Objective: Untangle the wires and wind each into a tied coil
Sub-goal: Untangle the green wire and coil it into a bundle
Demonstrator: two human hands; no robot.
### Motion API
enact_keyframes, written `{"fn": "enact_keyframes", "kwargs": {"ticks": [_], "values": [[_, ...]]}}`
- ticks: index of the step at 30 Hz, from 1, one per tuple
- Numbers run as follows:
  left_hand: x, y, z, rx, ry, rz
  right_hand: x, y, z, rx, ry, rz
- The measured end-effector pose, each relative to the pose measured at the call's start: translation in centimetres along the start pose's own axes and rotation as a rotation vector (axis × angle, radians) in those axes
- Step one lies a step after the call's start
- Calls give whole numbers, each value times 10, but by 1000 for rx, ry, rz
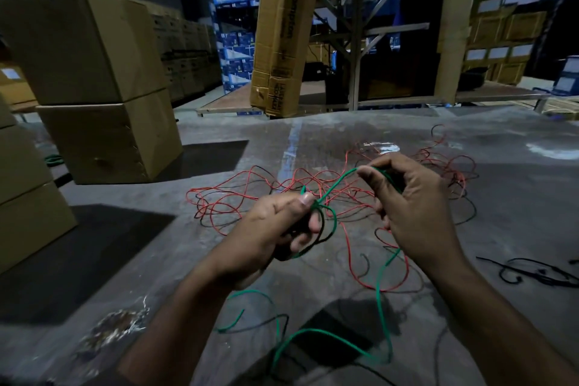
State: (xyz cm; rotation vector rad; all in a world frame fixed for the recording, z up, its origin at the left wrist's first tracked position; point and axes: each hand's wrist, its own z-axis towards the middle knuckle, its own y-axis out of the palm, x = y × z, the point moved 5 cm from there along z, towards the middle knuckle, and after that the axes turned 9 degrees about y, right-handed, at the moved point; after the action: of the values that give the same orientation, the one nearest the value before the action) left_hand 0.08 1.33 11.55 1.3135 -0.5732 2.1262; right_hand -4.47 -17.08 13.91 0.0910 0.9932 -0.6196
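Both hands grip one green wire (380, 288). Left hand (275, 229): fingers curled tight round its loops, thumb on top. Right hand (413, 197): thumb and forefinger pinching the strand above the red wires (238, 194).

The green wire (380, 294) is partly hidden inside both hands; the black cables (529, 273) are cut by the right edge.
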Motion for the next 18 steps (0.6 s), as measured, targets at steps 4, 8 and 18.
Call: {"fn": "enact_keyframes", "kwargs": {"ticks": [4, 8, 18], "values": [[8, 2, -4, -34, -114, -594, 10, 16, 0, -44, -16, -177], [15, -3, 0, -141, -80, -1041, 42, 52, -20, -419, 269, -67], [19, -36, 5, 430, 138, -876, 42, 74, -70, -661, 95, -276]]}}
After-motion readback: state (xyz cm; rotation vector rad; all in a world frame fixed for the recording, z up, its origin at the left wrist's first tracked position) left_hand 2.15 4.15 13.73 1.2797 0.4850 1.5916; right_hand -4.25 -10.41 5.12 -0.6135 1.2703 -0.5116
